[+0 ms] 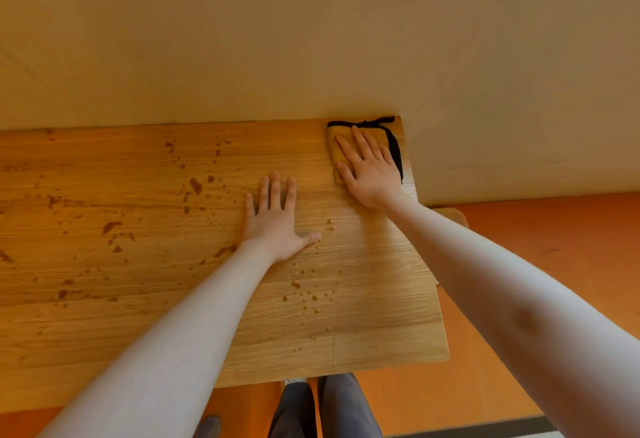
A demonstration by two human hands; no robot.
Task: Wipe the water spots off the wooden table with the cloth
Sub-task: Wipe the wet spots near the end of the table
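1. The cloth, yellow with a black edge, lies folded at the far right corner of the wooden table, against the wall
2. The right hand presses flat on the cloth, fingers straight and spread, gripping nothing
3. The left hand rests palm-down on the table near the cloth, fingers straight
4. Water spots dot the table left of the cloth and nearer the front edge

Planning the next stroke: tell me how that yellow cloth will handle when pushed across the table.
The cloth, folded flat under the right hand, is probably soft and floppy; it may bunch if pushed. Its loose black edging looks light. Straight fingers pressing it should keep it sliding over the table.
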